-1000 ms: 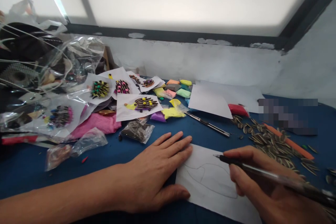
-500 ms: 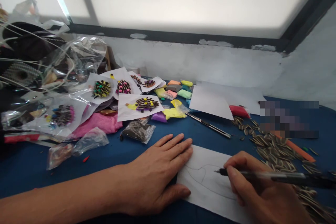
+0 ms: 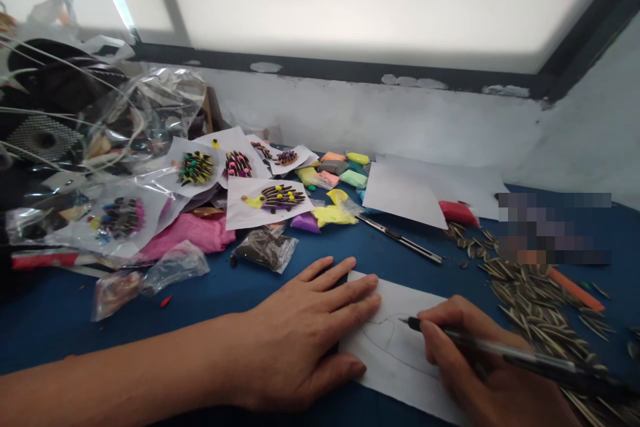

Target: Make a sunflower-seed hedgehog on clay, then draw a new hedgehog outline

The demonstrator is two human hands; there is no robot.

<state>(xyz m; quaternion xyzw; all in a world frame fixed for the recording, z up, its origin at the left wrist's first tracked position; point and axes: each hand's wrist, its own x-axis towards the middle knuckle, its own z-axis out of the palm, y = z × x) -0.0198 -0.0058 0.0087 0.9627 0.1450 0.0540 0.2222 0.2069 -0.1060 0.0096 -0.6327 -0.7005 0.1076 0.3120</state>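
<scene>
A white sheet of paper (image 3: 395,367) lies on the blue table, bearing a thin curved line drawing with a pointed end at its left. My left hand (image 3: 310,333) rests flat on the sheet's left side, fingers stretched out and apart. In my right hand (image 3: 475,353) is a black pen (image 3: 520,353), gripped near its tip between thumb and fingers. The pen's point touches or hovers just over the upper part of the drawing; I cannot tell which. Right of the sheet, a loose pile of striped sunflower seeds (image 3: 537,310) partly disappears behind my right hand.
A utility knife (image 3: 400,239) lies beyond the sheet. Behind it are blank papers (image 3: 405,190) and colored clay packets (image 3: 327,215). Hedgehog pictures made with seeds (image 3: 283,199) stand to the left, near a brown clay bag (image 3: 267,250) and crumpled plastic bags (image 3: 150,107).
My right hand has shifted the pen tip slightly left and up along the drawing. The fingers of my left hand have spread a little and moved right on the paper.
</scene>
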